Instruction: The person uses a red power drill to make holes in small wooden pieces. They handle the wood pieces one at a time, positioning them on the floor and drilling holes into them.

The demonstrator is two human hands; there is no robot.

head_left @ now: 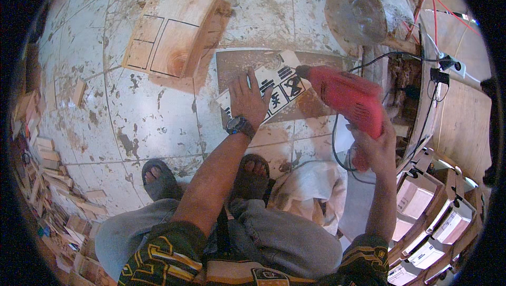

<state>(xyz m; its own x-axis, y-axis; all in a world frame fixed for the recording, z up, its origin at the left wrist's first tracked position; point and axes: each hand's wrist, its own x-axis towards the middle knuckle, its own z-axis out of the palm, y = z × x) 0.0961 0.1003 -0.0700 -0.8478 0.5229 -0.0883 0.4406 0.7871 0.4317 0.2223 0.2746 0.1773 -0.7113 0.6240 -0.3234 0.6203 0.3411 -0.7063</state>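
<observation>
My left hand [249, 100], with a watch at its wrist, lies flat with fingers spread on a pale panel [289, 84] printed with black symbols. The panel rests at a slant on a brown board [232, 63] on the floor. In my right hand [377, 146] is a red corded power drill [348, 93], gripped by its handle. Its dark nose points left and sits at the panel's right end; whether the tip touches the panel I cannot tell.
A larger wooden piece [176, 38] with black printed lines lies at the upper left. Wood offcuts [52, 165] pile up at far left. A round, dusty container [354, 12] stands at upper right, a power socket [450, 64] below it. Wooden boxes [418, 194] and a whitish sack [311, 188] are near right.
</observation>
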